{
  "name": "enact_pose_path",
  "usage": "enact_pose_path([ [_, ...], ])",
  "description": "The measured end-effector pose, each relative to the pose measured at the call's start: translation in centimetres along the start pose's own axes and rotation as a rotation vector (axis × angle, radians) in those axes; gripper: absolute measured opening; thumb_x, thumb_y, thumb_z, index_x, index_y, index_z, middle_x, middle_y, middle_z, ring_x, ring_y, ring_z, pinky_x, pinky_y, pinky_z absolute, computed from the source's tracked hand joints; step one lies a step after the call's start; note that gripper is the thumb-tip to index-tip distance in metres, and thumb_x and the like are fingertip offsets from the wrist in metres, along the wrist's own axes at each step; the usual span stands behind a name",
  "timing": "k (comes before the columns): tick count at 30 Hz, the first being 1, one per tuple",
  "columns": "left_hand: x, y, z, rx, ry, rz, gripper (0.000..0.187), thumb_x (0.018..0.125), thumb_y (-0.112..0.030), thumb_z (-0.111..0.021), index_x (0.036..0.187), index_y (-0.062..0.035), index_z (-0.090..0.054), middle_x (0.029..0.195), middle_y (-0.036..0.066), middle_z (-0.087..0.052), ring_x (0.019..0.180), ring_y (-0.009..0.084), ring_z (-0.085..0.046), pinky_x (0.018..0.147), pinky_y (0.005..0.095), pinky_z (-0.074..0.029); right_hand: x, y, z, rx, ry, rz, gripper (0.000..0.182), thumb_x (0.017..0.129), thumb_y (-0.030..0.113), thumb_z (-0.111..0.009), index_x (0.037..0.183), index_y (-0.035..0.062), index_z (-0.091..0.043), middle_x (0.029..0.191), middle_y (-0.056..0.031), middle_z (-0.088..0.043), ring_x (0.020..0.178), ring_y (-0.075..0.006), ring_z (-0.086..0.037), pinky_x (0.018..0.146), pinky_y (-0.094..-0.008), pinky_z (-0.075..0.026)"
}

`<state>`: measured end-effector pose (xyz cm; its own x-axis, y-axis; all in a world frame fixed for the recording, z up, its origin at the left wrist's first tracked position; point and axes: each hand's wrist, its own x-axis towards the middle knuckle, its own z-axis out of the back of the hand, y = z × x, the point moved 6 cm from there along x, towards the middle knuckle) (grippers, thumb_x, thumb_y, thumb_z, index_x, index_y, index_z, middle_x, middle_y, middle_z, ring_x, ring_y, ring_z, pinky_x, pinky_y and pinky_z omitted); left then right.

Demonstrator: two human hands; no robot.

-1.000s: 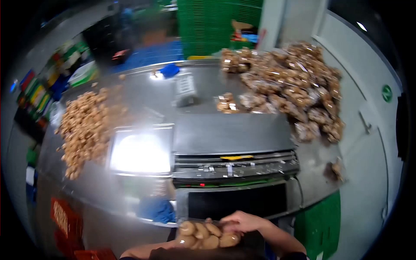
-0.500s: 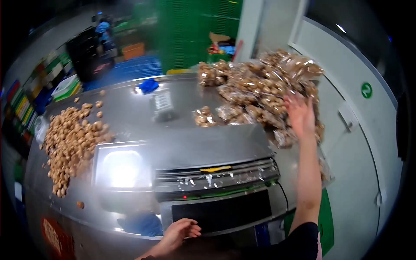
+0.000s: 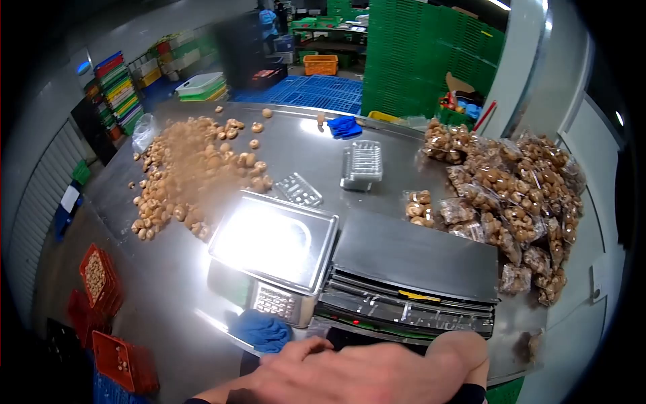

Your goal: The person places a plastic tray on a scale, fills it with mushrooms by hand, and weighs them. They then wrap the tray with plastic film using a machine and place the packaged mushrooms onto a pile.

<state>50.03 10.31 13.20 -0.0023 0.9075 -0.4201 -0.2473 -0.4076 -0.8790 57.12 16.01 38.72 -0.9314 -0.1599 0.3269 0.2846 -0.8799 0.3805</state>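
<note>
My right hand (image 3: 377, 374) reaches leftward across the bottom of the view, in front of the wrapping machine (image 3: 410, 262). Motion smears it, and its fingers are hard to make out. Low and partly behind it is my left hand (image 3: 306, 349), close to a crumpled blue cloth (image 3: 262, 330); its fingers are mostly covered. A scale with a shiny metal plate (image 3: 276, 239) and a keypad stands left of the machine. Loose brown mushrooms (image 3: 195, 161) lie heaped at the left. Wrapped mushroom packs (image 3: 511, 188) are piled at the right, with one pack (image 3: 419, 207) beside the pile.
Clear plastic trays (image 3: 363, 165) are stacked behind the machine, and a single tray (image 3: 298, 189) lies by the scale. A blue cloth (image 3: 344, 126) rests at the table's (image 3: 397, 145) far edge. Red crates (image 3: 124, 360) stand lower left. Green crates (image 3: 431, 60) rise behind.
My right hand has come back from the wrapped packs to the front of my body, across my left hand. The view has turned left, bringing the red crates into sight.
</note>
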Motion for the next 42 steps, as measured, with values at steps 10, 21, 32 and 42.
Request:
enact_pose_path([
  [10, -1.2, 6.4, 7.2, -0.155, 0.131, 0.008, 0.025, 0.092, -0.017, -0.059, 0.112, -0.0021, -0.059, 0.095, 0.01, -0.066, 0.091, 0.0144, -0.063, 0.082, 0.0289, -0.049, 14.7, 0.0, -6.3, 0.078, -0.104, 0.224, 0.051, 0.084, 0.038, -0.056, 0.124, 0.007, -0.047, 0.1, -0.0118, -0.051, 0.062, -0.0179, -0.054, 0.046, -0.0275, -0.043],
  [21, -6.3, 17.9, 33.5, -0.166, -0.106, -0.011, 0.026, 0.089, -0.017, -0.062, 0.111, -0.0044, -0.061, 0.094, 0.007, -0.067, 0.089, 0.0151, -0.062, 0.079, 0.0299, -0.049, 38.3, -2.3, -19.0, 0.144, 0.217, 0.181, 0.032, 0.079, 0.016, -0.055, 0.105, -0.0033, -0.057, 0.083, -0.015, -0.061, 0.069, -0.0283, -0.063, 0.056, -0.0416, -0.051],
  [32, -12.3, 31.3, 64.2, -0.039, -0.975, -0.152, 0.044, 0.088, -0.024, -0.055, 0.125, -0.0011, -0.051, 0.122, 0.013, -0.055, 0.113, 0.0235, -0.05, 0.097, 0.0358, -0.037, 47.7, -30.7, -33.6, 0.505, 0.16, -0.399, 0.035, 0.089, 0.026, -0.06, 0.116, 0.005, -0.059, 0.104, -0.0139, -0.065, 0.094, -0.0276, -0.063, 0.083, -0.0356, -0.05],
  [42, -9.7, 48.9, 81.0, 0.443, -1.185, 0.189, 0.053, 0.095, -0.026, -0.045, 0.14, 0.0011, -0.035, 0.145, 0.02, -0.035, 0.136, 0.028, -0.03, 0.111, 0.0358, -0.023, 36.4, -59.4, -33.2, 0.191, -0.693, -1.151, 0.047, 0.09, 0.034, -0.056, 0.125, 0.0022, -0.052, 0.117, -0.018, -0.059, 0.107, -0.0259, -0.057, 0.092, -0.0344, -0.044],
])
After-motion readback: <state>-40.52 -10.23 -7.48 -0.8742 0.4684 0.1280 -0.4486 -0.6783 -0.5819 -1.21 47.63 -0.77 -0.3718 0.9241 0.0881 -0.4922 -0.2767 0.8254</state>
